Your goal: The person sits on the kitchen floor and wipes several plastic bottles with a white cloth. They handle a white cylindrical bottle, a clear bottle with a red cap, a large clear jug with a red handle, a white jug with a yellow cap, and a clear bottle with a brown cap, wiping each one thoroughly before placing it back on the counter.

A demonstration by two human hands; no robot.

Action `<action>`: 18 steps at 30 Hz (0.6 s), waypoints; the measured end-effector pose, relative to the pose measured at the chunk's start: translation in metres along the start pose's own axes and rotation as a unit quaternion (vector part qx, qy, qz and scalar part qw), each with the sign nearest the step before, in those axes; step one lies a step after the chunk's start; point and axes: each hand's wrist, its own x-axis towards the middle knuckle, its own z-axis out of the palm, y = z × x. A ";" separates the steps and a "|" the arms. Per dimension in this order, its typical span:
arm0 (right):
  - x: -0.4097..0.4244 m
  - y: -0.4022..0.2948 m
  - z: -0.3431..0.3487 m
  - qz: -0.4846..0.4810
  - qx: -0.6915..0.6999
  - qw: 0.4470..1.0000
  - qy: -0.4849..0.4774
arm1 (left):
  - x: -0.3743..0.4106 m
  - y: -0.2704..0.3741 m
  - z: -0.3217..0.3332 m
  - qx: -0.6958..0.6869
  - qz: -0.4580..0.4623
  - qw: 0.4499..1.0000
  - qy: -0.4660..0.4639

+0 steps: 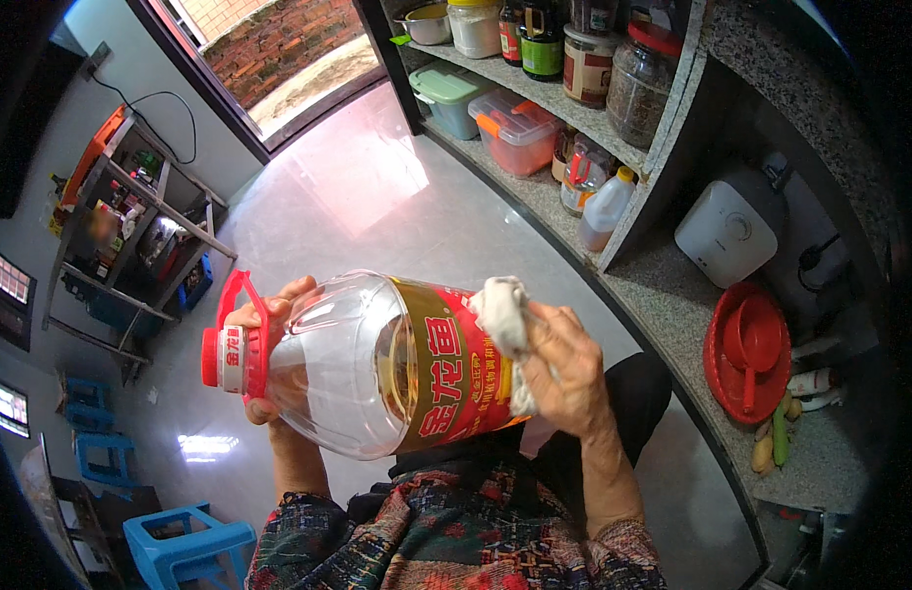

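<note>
A large clear plastic cooking-oil bottle (345,369) with a red and gold label lies on its side in the air before my chest, its cap (211,358) pointing left. My left hand (275,313) grips it at the neck, by the red carrying handle (238,291); part of that hand is behind the bottle. Some amber liquid shows inside near the label. In my right hand (567,369) is a bunched white cloth (502,313), pressed against the label near the bottle's base. Part of the cloth hangs below the fingers.
Right, stone shelves (522,66) hold jars, bottles and lidded plastic boxes (515,133). Below a counter stand a white water heater (725,232), a red basin (714,354) with a red dipper (751,339), and vegetables (779,435). Left are a metal rack (168,199) and a blue stool (187,542).
</note>
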 end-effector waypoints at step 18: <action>0.005 -0.047 0.005 -0.100 0.210 0.972 0.035 | 0.004 0.005 -0.006 0.006 0.023 0.998 -0.064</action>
